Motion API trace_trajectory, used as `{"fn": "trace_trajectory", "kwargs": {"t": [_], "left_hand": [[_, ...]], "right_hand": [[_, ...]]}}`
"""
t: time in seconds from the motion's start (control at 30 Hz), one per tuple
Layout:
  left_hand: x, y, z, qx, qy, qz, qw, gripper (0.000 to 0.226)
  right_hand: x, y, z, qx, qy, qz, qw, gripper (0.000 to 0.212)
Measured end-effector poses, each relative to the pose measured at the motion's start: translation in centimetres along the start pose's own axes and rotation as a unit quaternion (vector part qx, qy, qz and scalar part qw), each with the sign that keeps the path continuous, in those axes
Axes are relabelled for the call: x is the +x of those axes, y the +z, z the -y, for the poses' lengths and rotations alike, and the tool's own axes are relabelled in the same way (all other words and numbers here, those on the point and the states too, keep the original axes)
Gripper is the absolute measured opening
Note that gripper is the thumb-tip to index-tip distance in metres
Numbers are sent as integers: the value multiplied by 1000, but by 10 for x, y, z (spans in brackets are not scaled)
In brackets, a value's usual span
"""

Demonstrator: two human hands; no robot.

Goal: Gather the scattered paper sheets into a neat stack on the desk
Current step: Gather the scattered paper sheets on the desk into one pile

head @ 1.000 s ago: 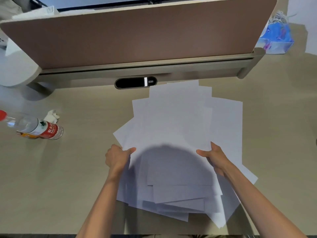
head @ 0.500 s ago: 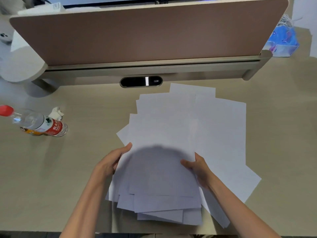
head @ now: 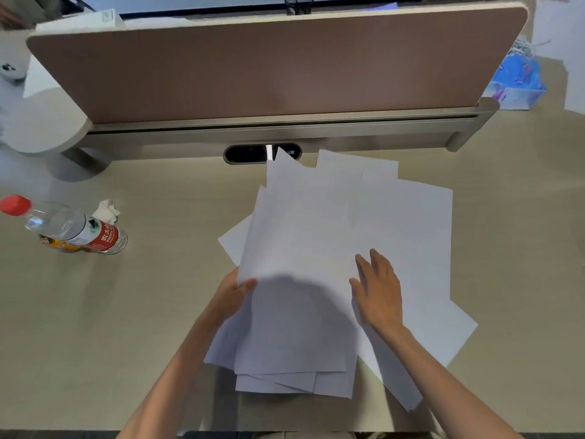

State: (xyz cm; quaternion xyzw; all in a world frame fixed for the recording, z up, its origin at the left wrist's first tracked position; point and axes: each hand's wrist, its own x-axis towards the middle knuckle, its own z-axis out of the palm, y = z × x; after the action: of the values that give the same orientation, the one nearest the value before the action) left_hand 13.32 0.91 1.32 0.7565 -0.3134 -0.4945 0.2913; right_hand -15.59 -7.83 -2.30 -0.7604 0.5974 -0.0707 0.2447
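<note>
Near the bench [head: 120,327] front edge, left grip [head: 234,297] pinches the paper sheets [head: 300,236] by their side edge; right grip [head: 378,293] lies flat, holding nothing; they look light, floppy, slippery

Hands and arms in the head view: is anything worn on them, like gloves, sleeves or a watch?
No. The left hand and right hand are bare: no gloves, rings or watch show, and no sleeves reach into view.

The fingers of the left hand [head: 232,296] lie hidden beneath the paper sheets [head: 304,236], whose corner masks part of the oval cable port [head: 250,153], while both forearms [head: 164,384] run off the bottom edge and the bottle [head: 76,229] label's small print stays unreadable.
</note>
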Motion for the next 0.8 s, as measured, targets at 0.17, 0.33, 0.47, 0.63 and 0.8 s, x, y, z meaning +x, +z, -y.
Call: {"fn": "trace_trajectory", "kwargs": {"t": [0.17, 0.33, 0.47, 0.63, 0.8], "left_hand": [[-14, -7, -15, -61, 12, -4, 998, 24], [-26, -34, -16, -80, 17, -29, 996, 38], [-39, -58, -11, -144, 18, -103, 984, 39], [-50, -85, -9, -196, -1, -140, 971, 31], [-59, -100, -8, -248, -3, -133, 960, 24]], "right_hand": [[1, 10, -20, -92, -38, 83, 992, 63], [2, 6, -23, -110, -24, 81, 990, 67], [6, -1, -26, -144, -7, 86, 986, 79], [8, 0, -9, -165, 37, 99, 981, 73], [15, -12, 15, -113, 52, 91, 988, 67]]}}
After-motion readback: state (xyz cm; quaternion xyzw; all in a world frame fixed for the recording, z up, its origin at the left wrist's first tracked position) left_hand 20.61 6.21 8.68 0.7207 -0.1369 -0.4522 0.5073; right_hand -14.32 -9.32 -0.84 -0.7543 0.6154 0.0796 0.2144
